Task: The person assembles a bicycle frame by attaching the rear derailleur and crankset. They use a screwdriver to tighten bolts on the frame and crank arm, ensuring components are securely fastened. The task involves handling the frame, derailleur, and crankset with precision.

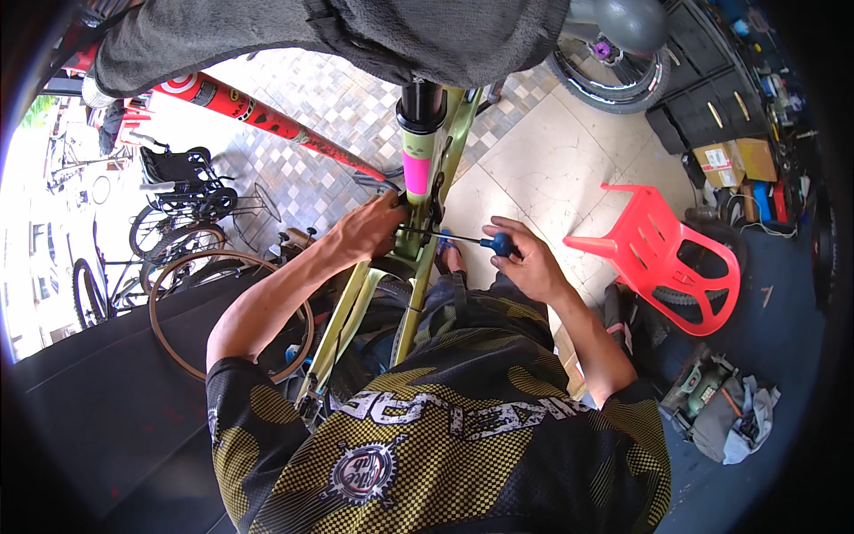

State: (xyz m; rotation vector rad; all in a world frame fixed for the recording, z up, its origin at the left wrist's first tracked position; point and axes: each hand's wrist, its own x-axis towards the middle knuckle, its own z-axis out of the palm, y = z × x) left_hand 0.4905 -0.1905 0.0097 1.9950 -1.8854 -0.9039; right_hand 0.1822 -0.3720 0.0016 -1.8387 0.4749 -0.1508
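A light green bicycle frame (356, 307) stands in front of me, with a pink band (415, 171) on its upright tube and a black collar above it. Against the left side of that tube, my left hand (374, 230) is closed, its fingers curled in; whatever they hold is hidden. My right hand (531, 258), to the right of the frame, grips the blue handle of a screwdriver (500, 243). The driver's thin dark shaft lies nearly level across the frame, its tip close to my left fingers. I cannot make out the tip's exact contact.
Dark grey cloth (231, 40) covers what is above the frame. A red tube (267, 116) slants at the left, near a loose tan-rimmed wheel (165, 334) and several bicycles. At right are a red plastic chair (654, 245), cardboard box (756, 160) and grey bag (716, 418).
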